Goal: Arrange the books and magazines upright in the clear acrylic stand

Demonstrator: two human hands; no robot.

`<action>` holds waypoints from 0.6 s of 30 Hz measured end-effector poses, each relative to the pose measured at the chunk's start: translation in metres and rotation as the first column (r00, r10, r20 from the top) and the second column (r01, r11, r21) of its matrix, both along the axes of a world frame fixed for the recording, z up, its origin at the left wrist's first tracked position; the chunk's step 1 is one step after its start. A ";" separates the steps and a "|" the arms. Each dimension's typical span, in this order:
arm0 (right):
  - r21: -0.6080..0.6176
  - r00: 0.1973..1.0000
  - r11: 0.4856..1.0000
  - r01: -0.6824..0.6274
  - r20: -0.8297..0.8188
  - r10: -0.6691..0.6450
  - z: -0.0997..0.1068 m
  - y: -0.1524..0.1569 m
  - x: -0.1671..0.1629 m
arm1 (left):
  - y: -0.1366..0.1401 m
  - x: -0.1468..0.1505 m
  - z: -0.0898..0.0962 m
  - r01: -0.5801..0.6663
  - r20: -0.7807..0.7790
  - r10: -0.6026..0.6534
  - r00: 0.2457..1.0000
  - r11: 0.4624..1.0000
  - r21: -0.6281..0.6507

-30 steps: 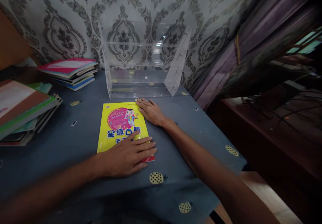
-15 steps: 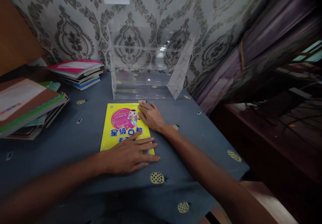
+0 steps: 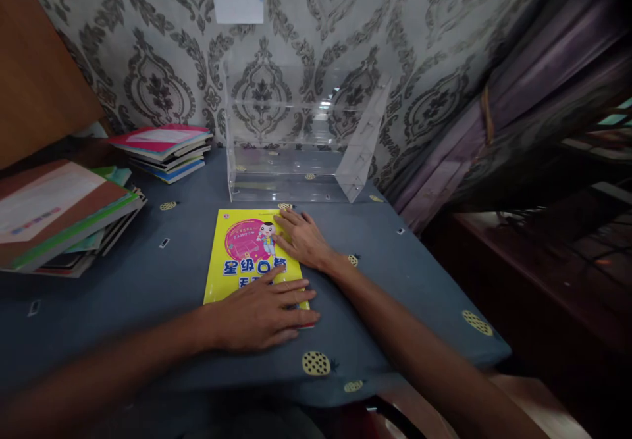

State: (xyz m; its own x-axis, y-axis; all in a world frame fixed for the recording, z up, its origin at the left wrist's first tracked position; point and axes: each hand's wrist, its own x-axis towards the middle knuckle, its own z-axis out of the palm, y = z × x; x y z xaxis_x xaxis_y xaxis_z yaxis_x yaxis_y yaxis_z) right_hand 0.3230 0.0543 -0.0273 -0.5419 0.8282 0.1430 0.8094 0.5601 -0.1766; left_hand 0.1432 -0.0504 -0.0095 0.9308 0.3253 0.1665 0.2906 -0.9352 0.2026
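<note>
A yellow workbook [image 3: 217,274] with a pink oval, a cartoon child and blue Chinese characters on its cover lies closed on the table. My left hand [image 3: 261,310] rests flat across its lower part, fingers spread and pointing right, hiding the bottom of the cover. At the upper right edge of the workbook lies my right hand [image 3: 303,238], fingers stretched out over the corner. Neither hand grips anything. Behind the workbook stands a clear acrylic rack [image 3: 291,176] with shelf tiers, against the patterned wall.
Two stacks of books stand on the left: a nearer stack [image 3: 64,208] with a brown cover on top, and a farther stack [image 3: 165,149] topped in pink. A blue-grey tablecloth [image 3: 168,320] with pineapple prints covers the table. A purple curtain [image 3: 464,136] hangs at the right.
The whole view has shifted slightly, so everything appears a little lower and to the right. Both hands stay on the workbook, with hardly any movement against it.
</note>
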 end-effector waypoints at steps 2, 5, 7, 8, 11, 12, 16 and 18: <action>0.006 1.000 1.000 -0.006 -0.009 0.006 0.000 0.000 0.000 | 0.000 0.000 0.001 0.000 -0.005 0.000 1.000 1.000 -0.002; 0.017 1.000 1.000 -0.020 -0.020 0.021 -0.002 0.001 0.001 | 0.001 -0.001 0.002 0.000 -0.020 0.000 1.000 1.000 -0.009; 0.022 0.999 0.999 -0.024 -0.022 0.024 -0.003 0.001 0.002 | 0.001 0.000 0.003 -0.005 -0.025 0.005 1.000 1.000 -0.026; 0.024 0.999 0.999 -0.022 -0.022 0.023 -0.004 0.002 0.002 | 0.001 0.000 0.004 -0.009 -0.026 0.008 1.000 0.999 -0.037; 0.022 1.000 1.000 -0.017 -0.021 0.018 -0.006 0.003 0.004 | 0.005 -0.002 0.003 -0.025 -0.017 0.023 1.000 0.996 -0.085; 0.020 1.000 1.000 -0.018 -0.020 0.019 -0.006 0.003 0.004 | 0.008 -0.005 0.002 -0.033 -0.011 0.032 0.999 0.994 -0.100; 0.004 0.999 1.000 -0.027 -0.021 0.027 -0.003 0.002 0.004 | 0.037 -0.034 -0.005 -0.152 -0.005 0.152 0.988 0.986 -0.071; -0.006 0.999 0.999 -0.032 -0.018 0.032 -0.001 0.002 0.005 | 0.054 -0.058 -0.010 -0.273 0.010 0.274 0.962 0.961 -0.033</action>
